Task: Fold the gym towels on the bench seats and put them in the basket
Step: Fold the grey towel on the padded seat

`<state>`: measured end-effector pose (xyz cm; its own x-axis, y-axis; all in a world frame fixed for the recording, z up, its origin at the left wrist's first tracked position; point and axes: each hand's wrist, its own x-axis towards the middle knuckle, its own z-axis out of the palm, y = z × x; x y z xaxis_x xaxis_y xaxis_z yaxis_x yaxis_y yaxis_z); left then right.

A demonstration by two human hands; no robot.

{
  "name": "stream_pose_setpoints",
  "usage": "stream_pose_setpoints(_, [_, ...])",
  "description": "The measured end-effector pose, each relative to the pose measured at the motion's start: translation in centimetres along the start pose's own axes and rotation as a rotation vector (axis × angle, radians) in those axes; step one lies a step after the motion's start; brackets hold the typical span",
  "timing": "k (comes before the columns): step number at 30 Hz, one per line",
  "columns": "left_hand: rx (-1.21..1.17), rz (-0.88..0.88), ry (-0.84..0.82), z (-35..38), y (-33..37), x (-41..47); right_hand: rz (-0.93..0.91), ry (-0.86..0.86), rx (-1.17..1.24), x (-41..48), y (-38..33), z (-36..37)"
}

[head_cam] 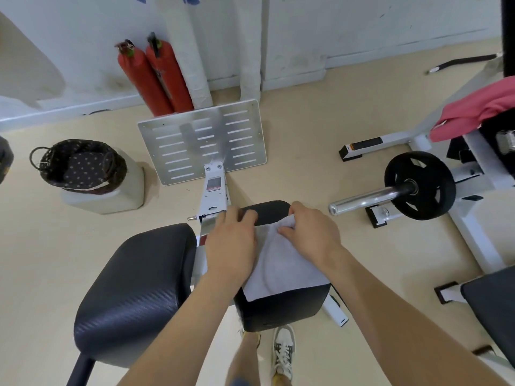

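White towel under flat left hand, curled right fingers.

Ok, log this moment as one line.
step: folding | white towel: on seat | right hand: pinches far edge | left hand: on left edge, grip unclear | basket: far left | pink towel: right bench

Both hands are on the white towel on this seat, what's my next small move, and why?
Probably fold the far edge back toward you: your right hand pinches the bunched far edge of the white towel, while your left hand rests on its left side.
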<state>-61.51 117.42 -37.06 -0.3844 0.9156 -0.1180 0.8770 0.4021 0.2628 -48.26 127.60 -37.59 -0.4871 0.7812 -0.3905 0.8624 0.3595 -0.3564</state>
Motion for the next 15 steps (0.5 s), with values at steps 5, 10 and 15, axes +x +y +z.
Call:
stream_pose_setpoints(5, [0.075, 0.419, -0.18, 1.2, 1.4, -5.6, 0.022, 0.11, -0.135, -0.7, -0.3, -0.2])
stream_pose_setpoints(10, [0.199, 0.396, -0.227, 2.3, 1.6, -6.5, -0.388, -0.026, -0.152, -5.5, 0.4, -2.4])
stream_pose_setpoints(15, [0.182, 0.47, -0.132, 2.1, 1.2, -6.4, -0.435, -0.059, -0.395, -9.9, 3.0, 0.9])
